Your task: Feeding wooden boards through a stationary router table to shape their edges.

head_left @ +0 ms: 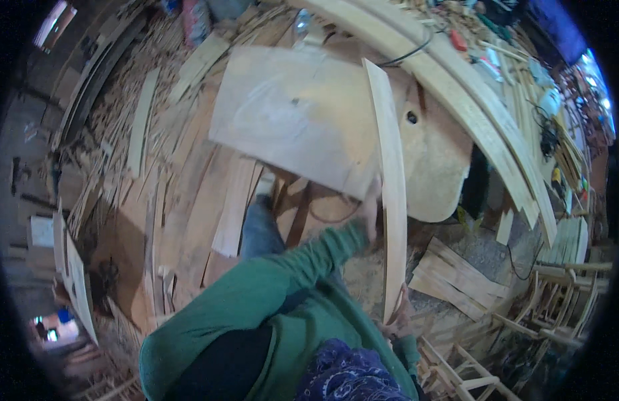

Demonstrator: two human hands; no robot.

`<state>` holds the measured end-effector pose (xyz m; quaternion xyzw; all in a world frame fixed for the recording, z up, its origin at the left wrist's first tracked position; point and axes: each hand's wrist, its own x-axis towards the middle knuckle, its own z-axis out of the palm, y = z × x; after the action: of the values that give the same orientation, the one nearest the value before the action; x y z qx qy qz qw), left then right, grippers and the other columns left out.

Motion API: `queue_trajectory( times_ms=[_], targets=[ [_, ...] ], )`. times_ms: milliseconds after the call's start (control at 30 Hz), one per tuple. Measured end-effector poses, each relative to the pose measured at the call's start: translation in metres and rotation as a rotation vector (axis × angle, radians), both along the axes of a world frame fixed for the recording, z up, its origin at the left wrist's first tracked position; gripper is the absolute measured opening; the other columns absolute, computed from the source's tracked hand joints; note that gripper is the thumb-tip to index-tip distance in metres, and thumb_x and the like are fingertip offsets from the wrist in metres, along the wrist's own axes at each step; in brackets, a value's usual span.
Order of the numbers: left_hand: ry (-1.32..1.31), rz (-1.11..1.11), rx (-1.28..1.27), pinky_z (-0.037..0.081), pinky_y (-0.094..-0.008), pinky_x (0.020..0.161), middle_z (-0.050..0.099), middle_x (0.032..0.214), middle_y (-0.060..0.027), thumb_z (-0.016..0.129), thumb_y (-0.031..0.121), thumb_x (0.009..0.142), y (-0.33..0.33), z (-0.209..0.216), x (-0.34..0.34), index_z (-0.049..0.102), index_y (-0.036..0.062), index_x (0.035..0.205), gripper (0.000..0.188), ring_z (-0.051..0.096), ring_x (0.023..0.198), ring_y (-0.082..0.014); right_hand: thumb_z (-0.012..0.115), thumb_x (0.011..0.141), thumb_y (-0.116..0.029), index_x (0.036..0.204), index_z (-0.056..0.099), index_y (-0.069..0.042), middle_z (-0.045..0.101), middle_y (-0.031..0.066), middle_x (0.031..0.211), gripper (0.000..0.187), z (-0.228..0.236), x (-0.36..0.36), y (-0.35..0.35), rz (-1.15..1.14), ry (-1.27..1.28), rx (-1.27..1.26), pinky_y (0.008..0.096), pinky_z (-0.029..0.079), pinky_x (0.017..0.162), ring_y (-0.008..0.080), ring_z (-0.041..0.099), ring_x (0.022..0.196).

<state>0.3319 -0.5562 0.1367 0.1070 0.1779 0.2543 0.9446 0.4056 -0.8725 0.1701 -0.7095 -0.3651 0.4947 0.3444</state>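
Observation:
A long, pale wooden board runs away from my body, with its far end over a worktable. At the near end, my right hand is closed around the board. My left hand is at the board's left edge, about midway along. Motion smears its fingers, so their grip does not show, and whether they touch the edge is unclear. The worktable has a worn plywood top with a dark round hole at its right part.
Long curved timbers arc past the table's far right side. Flat wood pieces lie on the floor at right, above slatted wooden frames. Offcuts and strips cover the left side. A clear plastic bottle stands beyond the table.

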Motion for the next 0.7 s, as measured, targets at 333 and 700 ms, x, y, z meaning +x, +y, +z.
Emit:
queue_trajectory(
  times_ms=[333,700],
  targets=[
    [0.522,0.483,0.01,0.057,-0.0465,0.09,0.066,0.118,-0.0149,0.072,0.011,0.088,0.043,-0.063,-0.126,0.058,0.0006,0.125,0.04,0.066,0.107,-0.0314,0.077,0.073,-0.042,0.156,0.028,-0.018,0.036,0.0257,0.148,0.099,-0.102,0.035,-0.08,0.311,-0.804,-0.484,0.0574,0.024,0.113,0.0447,0.037,0.135],
    [1.81,0.503,1.012,0.035,-0.0582,0.104,0.042,0.145,-0.0204,0.085,0.03,0.07,0.106,-0.063,-0.194,0.032,0.0198,0.151,0.098,0.035,0.138,-0.0371,0.08,0.061,-0.046,0.155,0.031,-0.021,0.038,0.0234,0.146,0.109,-0.076,-0.003,0.012,0.363,-1.049,-0.261,0.0568,0.029,0.106,0.0443,0.041,0.124]
  ],
)
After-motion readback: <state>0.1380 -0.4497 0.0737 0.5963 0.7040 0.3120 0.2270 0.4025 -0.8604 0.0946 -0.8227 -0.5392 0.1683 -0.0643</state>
